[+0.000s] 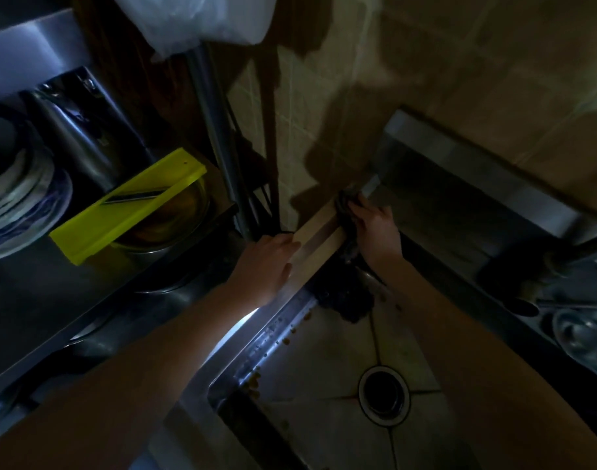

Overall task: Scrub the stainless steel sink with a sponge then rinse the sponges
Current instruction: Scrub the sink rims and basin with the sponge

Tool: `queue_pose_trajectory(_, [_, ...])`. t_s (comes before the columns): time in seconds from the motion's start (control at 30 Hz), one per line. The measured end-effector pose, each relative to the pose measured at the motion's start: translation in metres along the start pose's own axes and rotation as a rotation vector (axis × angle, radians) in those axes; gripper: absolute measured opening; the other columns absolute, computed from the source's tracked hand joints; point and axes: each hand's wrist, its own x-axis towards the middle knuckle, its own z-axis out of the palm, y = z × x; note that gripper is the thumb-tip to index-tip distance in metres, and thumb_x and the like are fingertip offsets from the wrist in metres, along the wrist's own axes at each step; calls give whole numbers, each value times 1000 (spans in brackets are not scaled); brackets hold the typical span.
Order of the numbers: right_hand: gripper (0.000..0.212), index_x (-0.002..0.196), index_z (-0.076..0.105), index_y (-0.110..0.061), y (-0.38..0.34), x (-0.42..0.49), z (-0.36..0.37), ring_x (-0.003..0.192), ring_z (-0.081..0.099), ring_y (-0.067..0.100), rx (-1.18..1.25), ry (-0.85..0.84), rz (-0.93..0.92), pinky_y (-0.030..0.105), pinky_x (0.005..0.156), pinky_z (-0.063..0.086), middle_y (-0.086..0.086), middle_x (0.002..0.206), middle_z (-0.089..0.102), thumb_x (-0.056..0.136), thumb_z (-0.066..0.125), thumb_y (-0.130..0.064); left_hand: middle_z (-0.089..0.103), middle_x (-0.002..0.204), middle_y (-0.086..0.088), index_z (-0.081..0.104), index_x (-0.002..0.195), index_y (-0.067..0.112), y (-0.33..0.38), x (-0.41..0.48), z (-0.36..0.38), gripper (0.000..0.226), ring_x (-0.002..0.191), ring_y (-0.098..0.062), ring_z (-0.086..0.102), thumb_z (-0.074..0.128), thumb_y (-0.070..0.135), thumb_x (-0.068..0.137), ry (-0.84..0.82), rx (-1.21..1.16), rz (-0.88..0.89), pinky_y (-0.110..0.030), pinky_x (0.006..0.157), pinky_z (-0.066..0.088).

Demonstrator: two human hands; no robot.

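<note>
Mid-frame, the right hand [375, 227], fingers curled, is gripping the dark, probably soft sponge [345, 206]; the left hand [270, 262] is resting flat-fingered on the sink [319, 237] rim.

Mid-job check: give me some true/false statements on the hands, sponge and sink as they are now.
1. The right hand holds a dark sponge at the far corner of the sink. True.
2. The left hand holds a second sponge. False: it lies open on the rim, holding nothing.
3. Crumbs cling along the sink's left wall. True.
4. The yellow slicer lies in the sink. False: it rests across a bowl on the left counter.
</note>
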Motion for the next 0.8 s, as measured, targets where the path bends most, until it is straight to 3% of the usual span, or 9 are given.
queue_pose_trajectory(0.1, [41, 135, 49, -25, 6, 13, -4, 110, 45, 37, 27, 5, 100, 44, 81, 45, 13, 135, 54, 96, 42, -12, 46, 138, -4, 51, 128, 15, -3, 4, 3, 39, 112, -30, 52, 50, 14, 89, 20, -13, 17, -42, 89, 46])
queue_pose_trajectory(0.23, [38, 135, 48, -28, 6, 17, -6, 118, 44, 37, -80, 49, 221, 47, 91, 41, 9, 134, 54, 99, 38, -21, 50, 136, -7, 56, 125, 13, -8, 11, 3, 37, 112, -31, 53, 51, 13, 88, 27, -31, 59, -43, 90, 45])
queue_pose_trajectory(0.37, [37, 134, 49, -23, 6, 21, -9, 124, 41, 35, -58, 85, 419, 47, 98, 37, 10, 138, 48, 97, 41, -22, 50, 137, -6, 55, 126, 13, -7, 23, 3, 38, 110, -32, 54, 51, 14, 88, 19, -24, 88, -42, 90, 45])
queue_pose_trajectory(0.63, [33, 125, 57, -12, 19, 0, -15, 120, 41, 37, -5, 195, 706, 47, 92, 42, 16, 132, 48, 96, 43, -16, 54, 131, -7, 59, 119, 10, -13, 39, -4, 34, 108, -33, 55, 53, 11, 86, -4, -84, 175, -44, 88, 47])
queue_pose_trajectory(0.8, [37, 129, 56, -14, 6, 11, -8, 120, 40, 38, 85, 238, 653, 41, 95, 41, 13, 140, 46, 96, 39, -9, 51, 135, -6, 57, 123, 13, -16, 47, -6, 36, 112, -32, 52, 52, 14, 88, -32, -102, 199, -43, 91, 44])
